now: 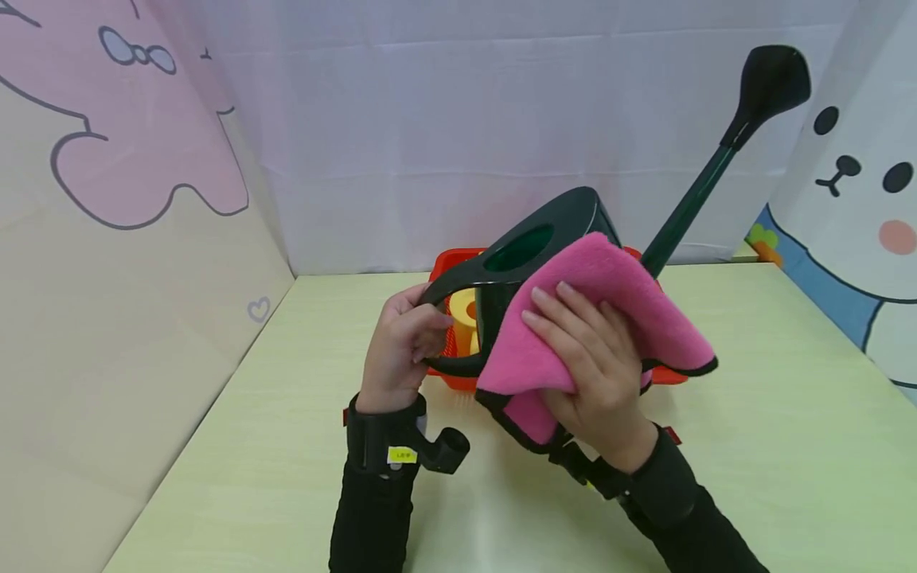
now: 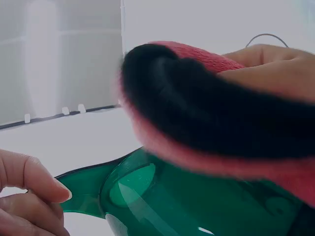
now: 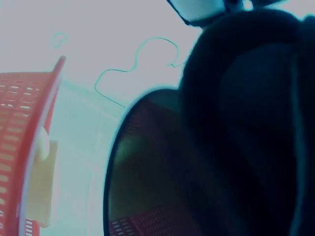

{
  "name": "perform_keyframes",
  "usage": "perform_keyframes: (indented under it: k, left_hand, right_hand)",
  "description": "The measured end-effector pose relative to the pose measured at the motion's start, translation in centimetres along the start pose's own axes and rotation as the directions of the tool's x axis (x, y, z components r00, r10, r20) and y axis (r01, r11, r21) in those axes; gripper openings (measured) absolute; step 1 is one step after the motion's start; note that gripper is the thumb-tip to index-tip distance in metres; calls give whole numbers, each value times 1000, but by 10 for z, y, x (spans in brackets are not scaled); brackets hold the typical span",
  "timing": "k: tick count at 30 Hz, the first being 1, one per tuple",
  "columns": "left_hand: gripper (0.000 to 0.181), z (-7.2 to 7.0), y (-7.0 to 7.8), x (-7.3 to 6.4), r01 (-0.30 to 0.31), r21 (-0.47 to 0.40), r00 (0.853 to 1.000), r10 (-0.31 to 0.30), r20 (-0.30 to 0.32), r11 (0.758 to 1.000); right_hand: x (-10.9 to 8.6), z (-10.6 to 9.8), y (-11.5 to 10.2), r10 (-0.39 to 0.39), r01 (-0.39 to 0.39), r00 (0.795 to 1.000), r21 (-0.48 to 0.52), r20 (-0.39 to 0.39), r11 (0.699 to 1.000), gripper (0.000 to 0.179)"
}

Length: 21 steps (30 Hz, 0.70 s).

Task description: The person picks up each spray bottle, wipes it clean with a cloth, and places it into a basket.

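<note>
A dark green watering can [image 1: 494, 318] is held up over the table, tilted, its long spout with a black head [image 1: 774, 79] pointing up to the right. My left hand [image 1: 404, 342] grips the can's handle with curled fingers; the left wrist view shows those fingers [image 2: 29, 191] at the translucent green handle. With fairly straight fingers, my right hand [image 1: 598, 366] presses a pink cloth [image 1: 609, 270] with black edging against the can's side. The cloth hides much of the can's body. In the right wrist view a dark, blurred shape fills the right half.
Behind the can stands a red basket [image 1: 454, 259] with a yellow item [image 1: 464, 306] in it, partly hidden. Under everything lies a pale table [image 1: 286, 446], with white curtain [image 1: 444, 143] at the back and cartoon-printed sheets at both sides.
</note>
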<state>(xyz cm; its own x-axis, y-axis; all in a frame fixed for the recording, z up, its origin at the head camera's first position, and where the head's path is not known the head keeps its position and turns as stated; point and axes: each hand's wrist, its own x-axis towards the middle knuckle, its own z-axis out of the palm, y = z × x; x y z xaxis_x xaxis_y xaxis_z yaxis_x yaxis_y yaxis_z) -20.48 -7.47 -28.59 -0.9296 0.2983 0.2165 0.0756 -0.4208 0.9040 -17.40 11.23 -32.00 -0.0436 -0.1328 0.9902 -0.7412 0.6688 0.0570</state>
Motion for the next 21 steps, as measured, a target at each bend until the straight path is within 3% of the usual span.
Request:
perform_keyframes:
  k: [3,8,14,16,18,21]
  left_hand:
    - [15,-1,1,-1,3,3,1000,-3,3,1000]
    - [15,-4,2,-2,0,7,1000,-1,23,1000]
    - [17,-7,3,-3,-11,0,998,11,62,1000]
    - [18,-7,4,-4,-8,-2,998,8,64,1000]
    - [18,-6,5,-4,-4,1,998,4,59,1000]
    - [18,-6,6,-5,3,2,999,-3,40,1000]
  right_hand:
    - [4,-3,6,138,-127,985,100,-108,987,35]
    - [13,-12,17,331,-286,923,227,-194,931,42]
    - [15,-29,32,540,-471,829,338,-146,815,33]
    - [14,-32,35,575,-504,809,359,-123,786,30]
    - [13,-32,35,575,-511,808,338,-125,791,30]
    - [14,-26,31,521,-469,838,276,-161,839,31]
